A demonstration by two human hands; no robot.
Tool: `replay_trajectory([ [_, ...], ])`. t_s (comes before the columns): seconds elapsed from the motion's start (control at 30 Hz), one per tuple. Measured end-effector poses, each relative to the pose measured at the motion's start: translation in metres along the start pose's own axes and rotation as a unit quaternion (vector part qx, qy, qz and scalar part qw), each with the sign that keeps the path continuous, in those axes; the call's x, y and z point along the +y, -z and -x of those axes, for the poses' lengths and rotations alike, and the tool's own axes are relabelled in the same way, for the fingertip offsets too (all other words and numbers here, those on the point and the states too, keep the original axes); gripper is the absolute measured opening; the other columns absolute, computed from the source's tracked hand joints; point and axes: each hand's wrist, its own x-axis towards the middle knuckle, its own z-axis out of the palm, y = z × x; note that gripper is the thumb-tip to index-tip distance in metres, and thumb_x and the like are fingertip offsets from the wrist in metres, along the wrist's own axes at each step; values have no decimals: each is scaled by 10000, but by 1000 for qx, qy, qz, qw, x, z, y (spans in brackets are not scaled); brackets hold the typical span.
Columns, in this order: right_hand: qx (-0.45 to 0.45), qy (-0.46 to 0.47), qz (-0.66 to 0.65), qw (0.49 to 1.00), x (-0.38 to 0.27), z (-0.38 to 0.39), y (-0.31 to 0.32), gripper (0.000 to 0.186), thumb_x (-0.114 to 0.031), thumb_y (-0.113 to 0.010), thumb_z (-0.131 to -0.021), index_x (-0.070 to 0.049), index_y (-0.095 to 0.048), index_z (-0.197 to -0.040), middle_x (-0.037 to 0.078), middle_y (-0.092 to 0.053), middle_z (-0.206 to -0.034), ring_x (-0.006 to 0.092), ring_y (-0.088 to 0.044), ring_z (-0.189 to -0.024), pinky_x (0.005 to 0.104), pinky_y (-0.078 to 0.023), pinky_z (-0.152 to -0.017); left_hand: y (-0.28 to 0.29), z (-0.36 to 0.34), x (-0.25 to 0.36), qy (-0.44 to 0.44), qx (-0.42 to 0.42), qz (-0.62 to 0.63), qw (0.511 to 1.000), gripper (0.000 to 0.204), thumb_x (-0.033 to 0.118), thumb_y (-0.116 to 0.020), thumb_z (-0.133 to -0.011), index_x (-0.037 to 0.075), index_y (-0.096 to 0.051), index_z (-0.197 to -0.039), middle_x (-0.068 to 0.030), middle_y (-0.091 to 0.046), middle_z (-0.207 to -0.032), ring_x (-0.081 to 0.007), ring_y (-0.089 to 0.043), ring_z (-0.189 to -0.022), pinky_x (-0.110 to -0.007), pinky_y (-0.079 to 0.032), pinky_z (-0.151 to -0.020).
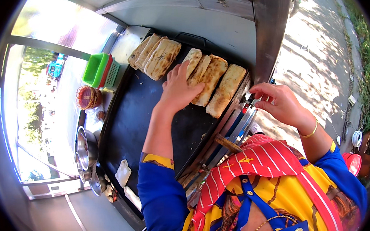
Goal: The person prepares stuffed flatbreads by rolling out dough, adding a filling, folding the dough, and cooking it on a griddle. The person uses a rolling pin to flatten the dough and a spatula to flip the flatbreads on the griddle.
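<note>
My left hand rests at the left-hand side of a row of browned flatbreads on a black griddle, its fingers apart and touching the nearest bread. My right hand hangs beside the griddle's right edge by the metal rail, fingers loosely bent and apart. A second group of flatbreads lies at the back left of the griddle. Pale, raw-looking dough pieces lie at its near left end.
Green and red plastic baskets, a woven basket and metal bowls line the left ledge. A steel post and panel bound the griddle. Outside on the right is sunlit pavement with a red container.
</note>
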Motion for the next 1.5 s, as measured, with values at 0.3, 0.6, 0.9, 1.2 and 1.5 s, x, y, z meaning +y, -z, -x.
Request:
replay_trajectory([
  [0.3, 70, 138, 94, 983, 9, -9, -29, 406, -55, -756, -785, -42, -636, -1173, 152, -661, -1108, 329, -658, -960, 395, -548, -829, -17, -6, 41, 23, -87, -137, 986, 1224, 200, -768, -691, 281, 43, -1604, -158, 32, -1671, -422, -15, -1529, -738, -165, -1124],
  [0.6, 129, 257, 156, 945, 12, -49, -41, 485, -7, -742, -724, -35, -606, -1189, 141, -625, -1193, 345, -581, -1115, 405, -501, -957, -6, -13, 29, -4, -10, -72, 997, 1102, 43, -665, -739, 241, -16, -1607, -144, -59, -1670, -361, -43, -1542, -677, -149, -1160],
  [0.9, -72, 164, 284, 942, -26, -141, -58, 695, -61, -688, -772, -102, -491, -1437, 150, -455, -1476, 363, -442, -1329, 455, -430, -1057, 0, -6, -49, 18, 18, 25, 999, 990, 243, -700, -727, 115, -222, -1584, -194, -269, -1613, -325, -207, -1517, -390, -220, -1211],
  [1.2, -162, 267, 480, 820, -8, -180, -80, 718, -96, -640, -845, -222, -407, -1512, 145, -397, -1554, 350, -357, -1436, 551, -291, -1149, -1, -21, -58, 12, -79, -22, 997, 1357, 497, -869, -551, 174, -86, -1611, -192, -126, -1656, -354, -102, -1538, -580, -108, -1202],
  [1.5, -108, 388, 467, 787, 7, -187, -84, 728, -63, -559, -881, -168, -303, -1555, 135, -502, -1462, 342, -531, -1287, 507, -371, -1073, -3, -43, -80, 11, -101, 28, 994, 1273, 353, -817, -584, 110, -92, -1602, -237, -240, -1600, -378, -236, -1489, -451, -283, -1180],
])
